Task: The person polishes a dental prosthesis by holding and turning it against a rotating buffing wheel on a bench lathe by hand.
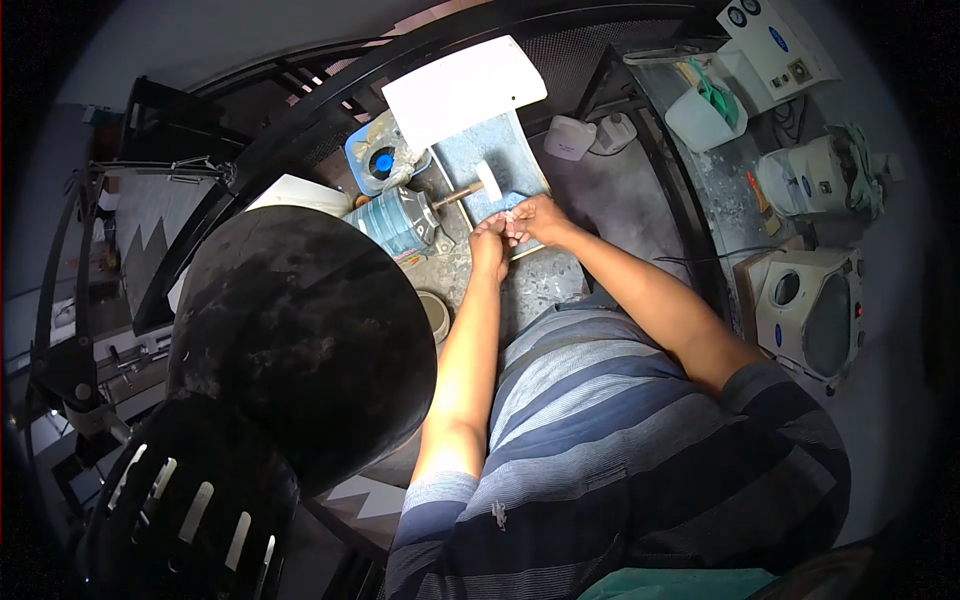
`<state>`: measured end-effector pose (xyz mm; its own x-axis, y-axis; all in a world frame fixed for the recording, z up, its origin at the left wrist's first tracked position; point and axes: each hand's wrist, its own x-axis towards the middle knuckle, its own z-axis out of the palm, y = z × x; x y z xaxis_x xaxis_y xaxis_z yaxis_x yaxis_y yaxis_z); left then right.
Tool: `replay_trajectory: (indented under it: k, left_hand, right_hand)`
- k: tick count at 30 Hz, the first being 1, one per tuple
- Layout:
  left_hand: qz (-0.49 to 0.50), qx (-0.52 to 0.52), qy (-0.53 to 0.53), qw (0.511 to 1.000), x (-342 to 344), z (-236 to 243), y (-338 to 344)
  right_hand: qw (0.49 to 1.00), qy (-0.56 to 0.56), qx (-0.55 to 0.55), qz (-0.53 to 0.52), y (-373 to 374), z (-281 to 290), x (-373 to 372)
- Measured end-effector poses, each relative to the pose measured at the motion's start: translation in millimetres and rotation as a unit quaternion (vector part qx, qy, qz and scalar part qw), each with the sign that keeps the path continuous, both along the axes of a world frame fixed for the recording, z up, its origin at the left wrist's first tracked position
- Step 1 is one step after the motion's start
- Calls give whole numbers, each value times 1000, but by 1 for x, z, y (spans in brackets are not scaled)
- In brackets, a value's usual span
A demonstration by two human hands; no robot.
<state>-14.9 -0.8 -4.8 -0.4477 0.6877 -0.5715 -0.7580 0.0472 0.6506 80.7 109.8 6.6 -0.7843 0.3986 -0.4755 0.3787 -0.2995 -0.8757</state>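
My left hand (489,246) and my right hand (540,221) meet over the near edge of a shallow tray (470,143) with a blue-grey bottom. Their fingertips pinch a small pale pinkish piece (509,217), mostly covered by the fingers, so its kind is unclear. A bit of blue (514,200) shows beside the right fingers; I cannot tell what it is. Just beyond the hands, apart from them, is a white buffing wheel (487,181) on the shaft (458,195) of a blue bench motor (393,222). A white hood (465,90) covers the tray's far end.
A large black lamp shade (300,340) fills the left side, close to my left forearm. Behind the motor sits a blue tub (358,152) with a plastic bag. White jugs (570,138) stand right of the tray. Bench machines (808,310) line the far right.
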Motion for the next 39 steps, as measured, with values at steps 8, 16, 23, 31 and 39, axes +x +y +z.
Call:
replay_trajectory:
  k: [8,16,23,31,39]
  left_hand:
    - [40,-10,-116,992,-18,-15,21]
    - [33,-49,-130,990,-27,-24,30]
    - [50,-49,-70,995,-18,-8,27]
    - [20,-52,-157,986,-33,-37,36]
    - [-1,-16,-246,969,-43,-38,32]
  right_hand:
    - [997,-34,27,-65,3,15,-24]
    - [992,-34,-26,-117,3,7,-27]
    - [993,19,-10,-116,3,0,-16]
    - [992,-21,-20,-127,5,-2,-29]
    - [988,-52,-41,-137,5,4,-34]
